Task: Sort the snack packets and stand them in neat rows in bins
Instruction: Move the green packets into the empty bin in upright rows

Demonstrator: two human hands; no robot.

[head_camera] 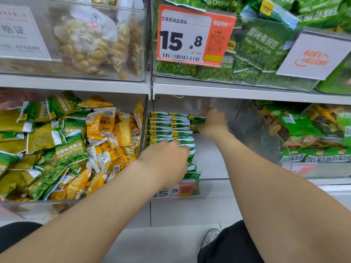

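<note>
Centre, lower shelf: clear plastic bin (212,160). Along its left side, upright green-and-white pea packets (163,126) stand on edge in two tight columns that run from the back wall towards the front. The right part of the bin floor is bare.

Left hand (167,160): lies palm-down on the near end of those columns, fingers (176,144) bent over the packet tops. The tips are hidden behind the knuckles. I cannot tell whether they pinch a packet or only press.

Right hand (211,123): reaches to the back right of the rows, fingers curled round one green pea packet (198,120). That packet lies level with the tops of the rear packets and touches the right column.

Left neighbour: clear bin holding a loose heap of green and yellow snack packets (66,145), lying flat and at all angles.

Right neighbour: bin of green mixed-crisp packets (300,126), partly stood along the front.

Above, past the white shelf rail (76,82): more green pea bags (262,44) behind an orange price tag (193,35) reading 15.8. To their left sit clear bags of pale yellow nuts (89,40).

Bottom edge: a grey shoe (209,238) on the pale floor.
</note>
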